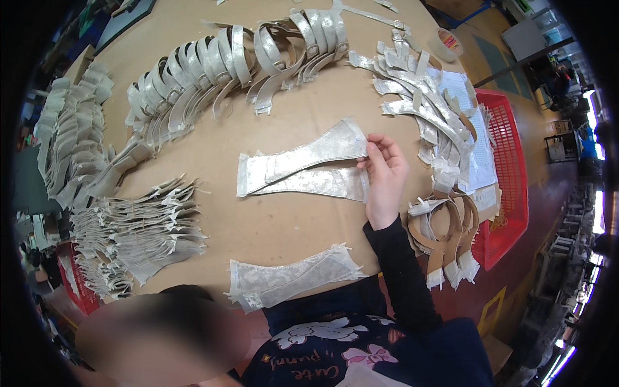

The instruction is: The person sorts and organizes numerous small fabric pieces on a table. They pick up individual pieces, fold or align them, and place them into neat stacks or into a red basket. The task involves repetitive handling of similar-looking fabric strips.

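Note:
My right hand (385,173), in a black sleeve, pinches the right end of a flat silvery bow-tie-shaped fabric piece (309,155) lying mid-table. A second matching piece (316,184) lies just under it, overlapping at the left end and touching my palm. A small stack of the same silvery pieces (290,278) rests at the near table edge, in front of my body. My left hand is not in view.
The brown table (284,222) carries a fanned stack of pieces (138,232) at left, a pile (71,142) at far left, an arc of curved silver straps (225,61) at the back, and loose straps (425,106) at right. A red basket (512,161), tan-lined straps (445,235) and a tape roll (448,44) are nearby.

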Demonstrator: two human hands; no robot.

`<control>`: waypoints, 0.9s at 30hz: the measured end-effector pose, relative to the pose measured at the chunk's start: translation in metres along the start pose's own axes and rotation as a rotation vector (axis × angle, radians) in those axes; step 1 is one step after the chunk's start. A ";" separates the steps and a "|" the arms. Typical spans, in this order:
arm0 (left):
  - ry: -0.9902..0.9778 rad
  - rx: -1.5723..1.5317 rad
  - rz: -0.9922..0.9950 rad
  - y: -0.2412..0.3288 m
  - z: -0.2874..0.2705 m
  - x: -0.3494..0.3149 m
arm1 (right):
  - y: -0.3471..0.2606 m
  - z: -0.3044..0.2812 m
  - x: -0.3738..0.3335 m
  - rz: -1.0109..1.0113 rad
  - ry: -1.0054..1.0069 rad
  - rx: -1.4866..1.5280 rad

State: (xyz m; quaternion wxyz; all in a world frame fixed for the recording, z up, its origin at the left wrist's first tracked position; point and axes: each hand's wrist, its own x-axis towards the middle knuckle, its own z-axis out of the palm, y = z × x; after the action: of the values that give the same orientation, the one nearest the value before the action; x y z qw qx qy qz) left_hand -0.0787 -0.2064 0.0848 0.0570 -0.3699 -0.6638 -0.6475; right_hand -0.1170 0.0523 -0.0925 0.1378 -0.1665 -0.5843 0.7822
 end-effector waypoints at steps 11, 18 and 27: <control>0.178 0.530 0.069 0.030 -0.015 -0.002 | -0.001 -0.002 0.004 0.059 0.013 0.104; -0.024 0.435 0.004 -0.024 -0.034 0.005 | 0.000 -0.005 0.005 0.057 -0.062 -0.012; -0.147 0.621 -0.349 -0.183 0.001 -0.048 | 0.002 -0.011 0.003 0.043 -0.092 0.027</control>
State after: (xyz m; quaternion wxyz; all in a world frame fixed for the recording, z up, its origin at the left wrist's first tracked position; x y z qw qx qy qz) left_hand -0.1471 -0.2051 -0.0918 0.0073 -0.2615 -0.8843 -0.3868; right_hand -0.1148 0.0627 -0.0979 0.0959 -0.1410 -0.5758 0.7996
